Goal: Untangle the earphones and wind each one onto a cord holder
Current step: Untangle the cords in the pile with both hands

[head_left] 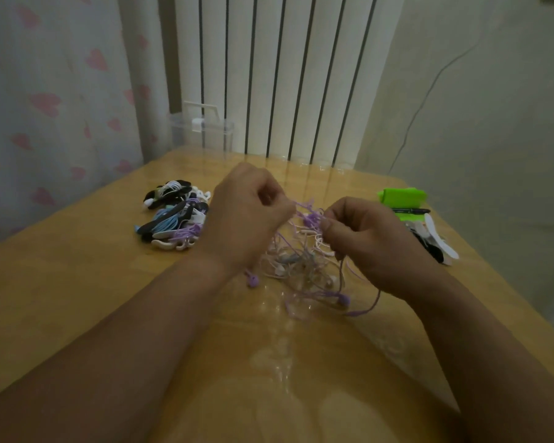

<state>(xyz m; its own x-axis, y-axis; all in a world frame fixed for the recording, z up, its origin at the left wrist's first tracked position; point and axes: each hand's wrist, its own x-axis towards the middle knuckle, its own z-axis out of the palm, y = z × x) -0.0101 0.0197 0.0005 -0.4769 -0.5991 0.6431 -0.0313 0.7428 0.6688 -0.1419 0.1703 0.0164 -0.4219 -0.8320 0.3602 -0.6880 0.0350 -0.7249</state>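
Both hands pinched the purple knot (311, 219), mid-untangle.
There the left hand (247, 212) & right hand (365, 238) each nipped a strand btw thumb and fingertips, just above the table (77, 282); rest of the tangle (301, 266) hung down onto it: thin lilac, pink & white wires, buds (344, 300) dangling. Looked light, limp, snag-prone: prob best taken close by the knot, not yanked by the buds. Leftward lay wound sets (176, 215), rightward spare holders (438, 238).
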